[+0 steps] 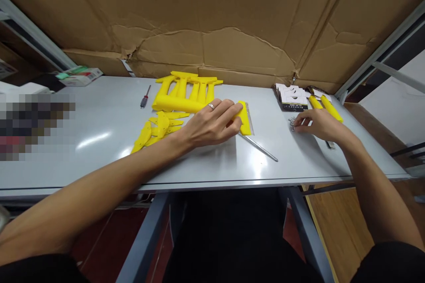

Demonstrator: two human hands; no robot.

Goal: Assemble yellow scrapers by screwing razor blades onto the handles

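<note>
My left hand (215,121) is closed over a yellow scraper (245,119) that lies on its side on the table. The scraper's flat head and thin blade edge stick out past my fingertips to the right, and its thick handle runs off to the left. From beneath the same hand comes the metal shaft of a screwdriver (260,147), pointing toward the front right; its handle is hidden. Over a small pile of silver screws (291,123), the fingers of my right hand (315,124) are bent together, the tips touching the pile. Whatever they pinch is too small to see.
Several yellow scraper handles (189,88) lie at the back. Flat yellow plates (161,126) are heaped left of my left hand. A small screwdriver (144,99) lies farther left. Printed cards (292,97) and two yellow-handled pieces (328,106) stand back right. Cardboard (212,53) walls the rear.
</note>
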